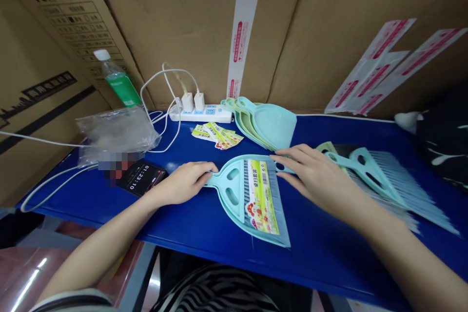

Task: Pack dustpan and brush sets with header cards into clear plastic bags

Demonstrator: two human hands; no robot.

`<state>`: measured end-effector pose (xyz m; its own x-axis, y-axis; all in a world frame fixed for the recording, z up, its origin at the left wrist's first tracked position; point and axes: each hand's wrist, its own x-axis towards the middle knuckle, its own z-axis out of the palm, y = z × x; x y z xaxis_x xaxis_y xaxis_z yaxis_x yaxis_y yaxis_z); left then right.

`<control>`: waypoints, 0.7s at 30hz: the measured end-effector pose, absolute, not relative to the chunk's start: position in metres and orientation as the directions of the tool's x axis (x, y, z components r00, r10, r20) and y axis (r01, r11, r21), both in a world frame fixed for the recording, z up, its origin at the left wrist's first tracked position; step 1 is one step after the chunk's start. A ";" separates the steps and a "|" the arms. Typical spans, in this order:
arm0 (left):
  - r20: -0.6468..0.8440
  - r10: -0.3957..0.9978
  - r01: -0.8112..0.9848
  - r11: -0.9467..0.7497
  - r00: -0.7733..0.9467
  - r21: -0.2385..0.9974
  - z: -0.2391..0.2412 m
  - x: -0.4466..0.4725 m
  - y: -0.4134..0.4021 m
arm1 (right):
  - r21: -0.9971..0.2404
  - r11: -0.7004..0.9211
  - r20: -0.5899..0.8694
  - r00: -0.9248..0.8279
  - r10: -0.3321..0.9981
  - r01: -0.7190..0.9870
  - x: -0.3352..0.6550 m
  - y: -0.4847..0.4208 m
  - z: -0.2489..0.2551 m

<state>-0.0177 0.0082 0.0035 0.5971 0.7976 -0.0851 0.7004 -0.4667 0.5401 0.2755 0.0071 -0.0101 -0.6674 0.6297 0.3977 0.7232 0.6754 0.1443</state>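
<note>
A light blue dustpan and brush set (252,200) lies flat on the blue table (204,234), with a yellow-green label card (260,196) over the bristles. My left hand (185,183) is closed on the brush handle at the set's left end. My right hand (316,173) rests with fingers stretched over the set's far right corner, touching its edge. A stack of green and blue dustpans (266,124) sits behind. Several loose brushes (383,178) lie to the right. A few more label cards (217,135) lie near the back.
A white power strip (203,113) with chargers and cables stands against the cardboard boxes (190,24). A clear plastic bag (115,134), a green bottle (119,83) and a phone showing a timer (142,178) are at the left. Dark fabric (444,141) lies far right.
</note>
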 end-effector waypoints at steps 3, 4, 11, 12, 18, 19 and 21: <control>-0.088 0.800 0.704 -0.464 0.594 0.537 0.004 -0.019 0.009 | 0.240 0.671 0.384 -0.704 0.598 0.701 0.277 0.012 -0.011; -0.088 0.800 0.704 -0.463 0.594 0.538 0.004 -0.020 0.009 | 0.256 0.671 0.377 -0.711 0.594 0.696 0.277 0.013 -0.012; -0.096 0.796 0.703 -0.463 0.597 0.540 0.005 -0.020 0.011 | 0.293 0.642 0.371 -0.703 0.606 0.708 0.273 0.012 -0.011; -0.099 0.798 0.706 -0.460 0.595 0.538 0.005 -0.020 0.011 | 0.298 0.637 0.372 -0.701 0.608 0.711 0.273 0.011 -0.011; -0.094 0.795 0.706 -0.469 0.599 0.531 0.004 -0.020 0.011 | 0.302 0.600 0.368 -0.671 0.644 0.741 0.275 0.012 -0.011; -0.092 0.795 0.705 -0.471 0.600 0.530 0.004 -0.020 0.011 | 0.303 0.593 0.369 -0.666 0.649 0.746 0.276 0.013 -0.011; -0.089 0.793 0.702 -0.474 0.603 0.532 0.003 -0.020 0.011 | 0.309 0.577 0.376 -0.655 0.655 0.756 0.277 0.014 -0.012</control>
